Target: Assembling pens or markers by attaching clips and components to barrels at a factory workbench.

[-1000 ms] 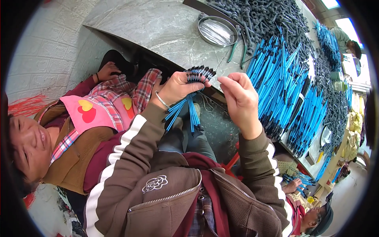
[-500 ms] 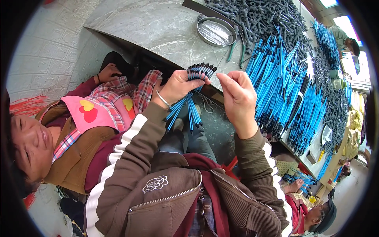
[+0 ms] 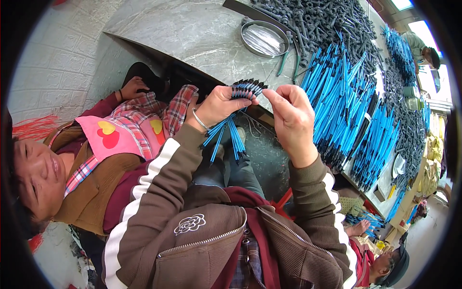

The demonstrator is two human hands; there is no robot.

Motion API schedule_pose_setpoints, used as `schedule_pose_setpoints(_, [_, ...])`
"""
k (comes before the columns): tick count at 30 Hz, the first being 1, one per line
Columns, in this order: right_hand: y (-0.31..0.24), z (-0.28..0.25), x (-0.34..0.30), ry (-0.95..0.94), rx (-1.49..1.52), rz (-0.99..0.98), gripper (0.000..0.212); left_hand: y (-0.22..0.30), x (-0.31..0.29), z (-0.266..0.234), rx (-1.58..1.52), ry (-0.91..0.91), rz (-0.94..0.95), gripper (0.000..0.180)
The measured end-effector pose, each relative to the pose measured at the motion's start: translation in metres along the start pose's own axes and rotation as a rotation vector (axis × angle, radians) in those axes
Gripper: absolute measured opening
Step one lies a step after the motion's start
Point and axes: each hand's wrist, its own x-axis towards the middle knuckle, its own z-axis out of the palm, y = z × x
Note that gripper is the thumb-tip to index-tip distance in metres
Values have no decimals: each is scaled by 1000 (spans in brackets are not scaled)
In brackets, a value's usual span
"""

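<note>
Blue rods clamped in left hand by tabletop edge, black ends above grip, shafts below; right hand pinched together.

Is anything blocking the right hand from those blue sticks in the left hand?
Nothing visible: the right hand is close beside the dark ends of the blue sticks that the left hand holds. I can't tell whether they touch.

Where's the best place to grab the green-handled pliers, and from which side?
Probably grip the pliers by their green handles, coming from the table's near edge: the handles point toward you, slightly spread, while the other end lies between the round dish and dark parts.
</note>
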Motion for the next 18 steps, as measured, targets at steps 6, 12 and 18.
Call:
schedule_pose_setpoints(6, [-1,-1,1,10,-44,6,33,-4,1,0,-68,5,-5,17])
schedule_pose_setpoints(12, [1,-1,2,4,-40,-12,34,0,2,1,-56,11,-23,18])
schedule_pose_setpoints(18, [-2,-4,5,-13,-75,-4,35,-5,4,-1,-48,5,6,20])
